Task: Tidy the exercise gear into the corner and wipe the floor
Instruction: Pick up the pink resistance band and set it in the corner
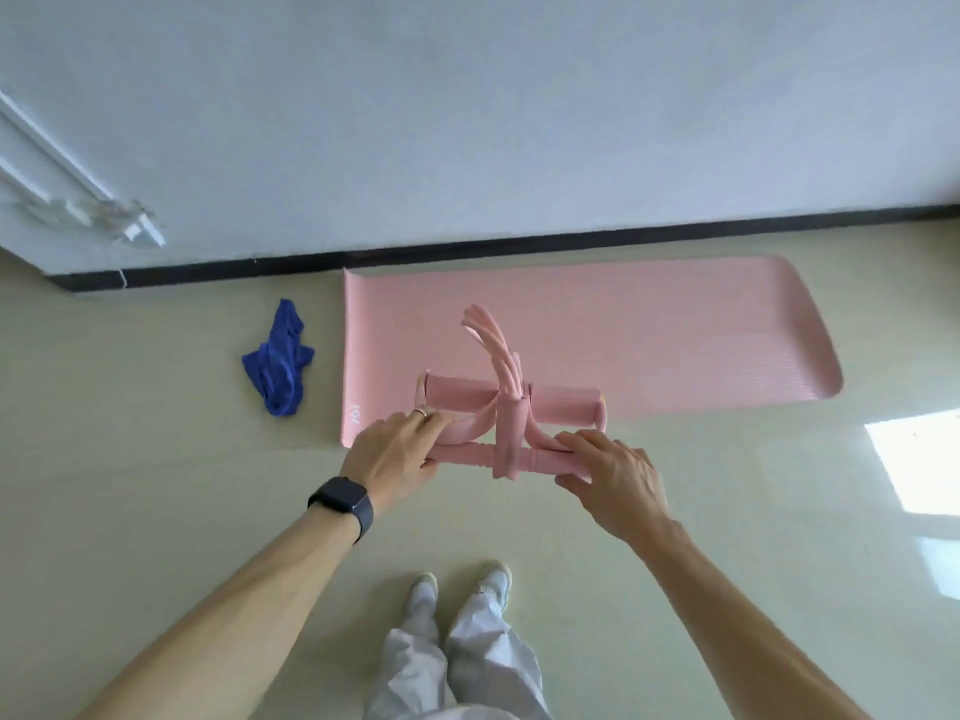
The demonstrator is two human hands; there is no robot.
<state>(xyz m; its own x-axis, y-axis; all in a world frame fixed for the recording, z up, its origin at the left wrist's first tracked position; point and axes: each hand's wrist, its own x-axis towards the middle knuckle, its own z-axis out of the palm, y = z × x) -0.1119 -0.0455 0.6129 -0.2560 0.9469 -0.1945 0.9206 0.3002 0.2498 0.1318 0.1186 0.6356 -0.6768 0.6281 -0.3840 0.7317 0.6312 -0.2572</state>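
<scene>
We hold a pink resistance puller (511, 433) in front of us with both hands, and in this view it lies over the near edge of the pink exercise mat (649, 330). The puller has two parallel bars. The far one is thick, with a matte foam look and rounded end loops. The near one is slimmer and smooth, with turned collars. A flat strap wraps both bars at the middle, and a bundle of rubbery tubes fans up and away from it.

Our left hand (400, 452) has its grip closed on the left end of the near bar, fingers curled over the looped tubes there. Our right hand (613, 478) has its grip closed on the right end, fingers draped over the top and thumb under.

The mat lies flat along the black skirting board (467, 252), finely ribbed, its far corners rounded. Just left of it, a crumpled blue cloth (278, 361) sits on the glossy pale floor (156, 433). A dark, square-faced watch (343, 504) bands our left wrist.
</scene>
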